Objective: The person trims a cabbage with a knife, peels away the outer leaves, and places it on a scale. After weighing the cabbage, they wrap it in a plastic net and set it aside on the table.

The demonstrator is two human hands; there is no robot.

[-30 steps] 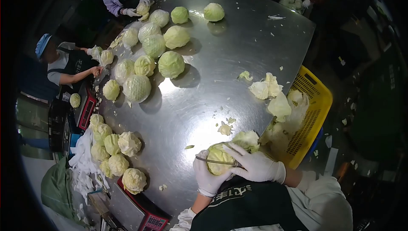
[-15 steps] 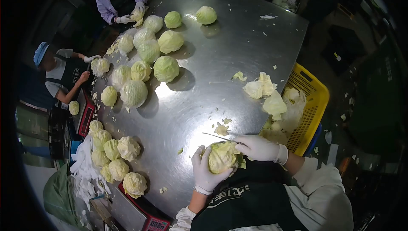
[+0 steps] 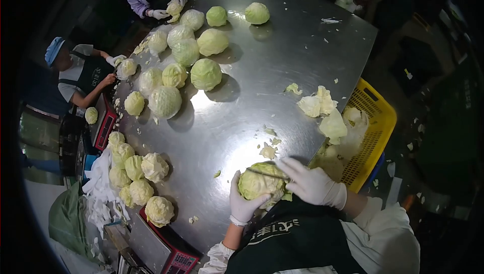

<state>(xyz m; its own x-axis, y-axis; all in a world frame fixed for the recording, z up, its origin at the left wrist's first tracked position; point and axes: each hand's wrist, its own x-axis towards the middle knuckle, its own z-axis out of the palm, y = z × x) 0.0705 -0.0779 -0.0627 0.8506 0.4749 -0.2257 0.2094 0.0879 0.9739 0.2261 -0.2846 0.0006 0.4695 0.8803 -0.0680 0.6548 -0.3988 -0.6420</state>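
Observation:
In its white glove, my left hand (image 3: 245,202) is wrapped round the left side of a pale green cabbage (image 3: 256,187), just above the table's near edge. My right hand (image 3: 316,186), gloved as well, grips a thin knife (image 3: 266,174) whose blade lies across the top of that cabbage. The knife's handle is hidden inside the glove. A loose leaf hangs at the cabbage's right side, below my right fingers. Small leaf scraps (image 3: 268,150) lie on the metal just beyond.
A steel table (image 3: 272,77) carries wrapped and bare cabbages (image 3: 205,74). Trimmed cabbages (image 3: 140,192) are heaped left, near a red scale (image 3: 181,262). A yellow basket (image 3: 384,123) with leaves stands right, beside loose leaves (image 3: 333,126). Two co-workers (image 3: 80,75) handle cabbages at the far left side.
The knife has come from beyond the cabbage onto its top, and my right fingers now extend over its right side. The cabbage is turned a little in my left hand. The view has shifted slightly.

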